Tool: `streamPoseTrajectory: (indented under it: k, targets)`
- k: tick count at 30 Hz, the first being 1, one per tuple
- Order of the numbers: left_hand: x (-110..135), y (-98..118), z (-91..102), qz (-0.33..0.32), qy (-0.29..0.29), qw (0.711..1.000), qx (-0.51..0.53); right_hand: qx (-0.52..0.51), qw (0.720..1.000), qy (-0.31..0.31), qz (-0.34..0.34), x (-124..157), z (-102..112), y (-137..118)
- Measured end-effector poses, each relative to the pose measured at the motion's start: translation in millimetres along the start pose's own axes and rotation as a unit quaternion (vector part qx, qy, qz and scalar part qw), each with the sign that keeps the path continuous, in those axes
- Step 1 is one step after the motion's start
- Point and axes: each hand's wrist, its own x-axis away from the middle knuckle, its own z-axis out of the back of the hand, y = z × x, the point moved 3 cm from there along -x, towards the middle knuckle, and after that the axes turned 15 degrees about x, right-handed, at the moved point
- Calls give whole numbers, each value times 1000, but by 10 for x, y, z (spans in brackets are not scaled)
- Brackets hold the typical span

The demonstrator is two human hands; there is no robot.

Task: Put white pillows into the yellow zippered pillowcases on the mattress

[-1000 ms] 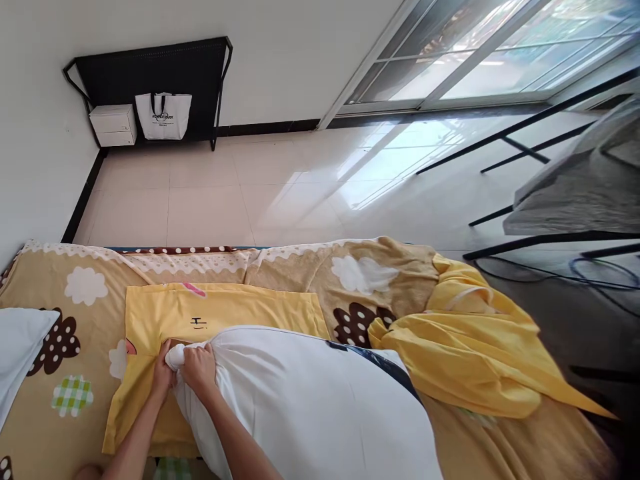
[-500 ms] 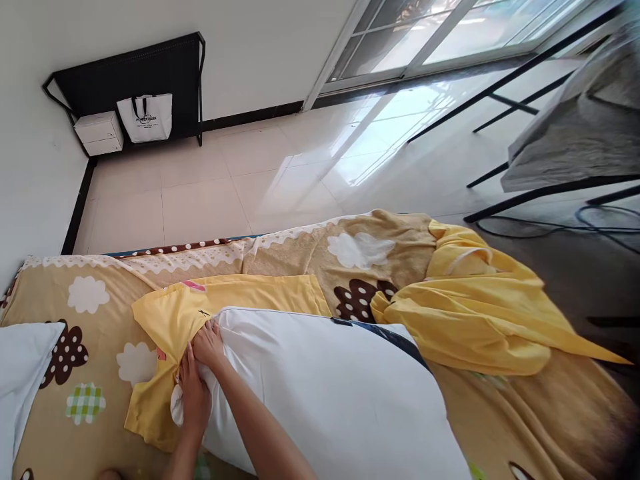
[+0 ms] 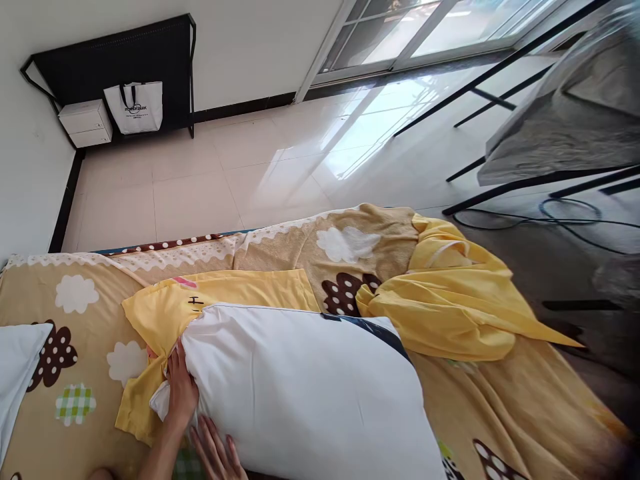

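Note:
A big white pillow (image 3: 300, 387) lies across a bed covered by a tan sheet (image 3: 75, 300) with cloud and tree prints. Its left end sits partly inside a yellow pillowcase (image 3: 165, 313), which is bunched around that end. My left hand (image 3: 181, 393) lies flat against the pillow's left end, at the pillowcase opening, fingers stretched upward. My right hand (image 3: 217, 455) is at the pillow's near edge, low in the view, fingers spread and holding nothing.
A crumpled yellow cloth (image 3: 450, 313) lies on the bed to the right. Another white pillow (image 3: 15, 367) pokes in at the left edge. Beyond the bed: tiled floor, a black rack (image 3: 115, 53) with a white bag (image 3: 134, 107), a black-legged table (image 3: 550, 133), cables (image 3: 570, 213).
My right hand has left the pillow's end and dropped to its near edge, now open. The pillowcase has been drawn a little further over the pillow's corner. The camera view shifted slightly.

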Motion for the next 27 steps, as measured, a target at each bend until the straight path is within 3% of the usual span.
streamPoseTrajectory:
  k: [3,6,9,13,16,20,23,27]
  targets:
    - [-2,9,27,5,-14,1000,-26,-28,996,-65,-51,-132,-256,-72]
    - [-26,15,137,-31,-39,998,-50,-85,988,-111,-66,-301,-317,160]
    - [-61,102,303,-53,-81,991,-94,-109,986,-93,-82,-409,-161,483]
    - [-120,366,541,-39,-139,965,-218,-118,986,-61,-100,-734,221,835]
    - [-170,529,691,-66,-212,936,-275,-143,979,-90,-117,-1144,510,1084]
    - [-204,552,822,-98,-308,899,-296,-180,967,-148,-108,-1611,790,1339]
    - [-146,560,812,-127,-376,866,-304,-184,964,-168,-91,-1803,860,1386]
    - [51,672,725,-200,-436,832,-278,-179,964,-187,-65,-1890,738,1300]
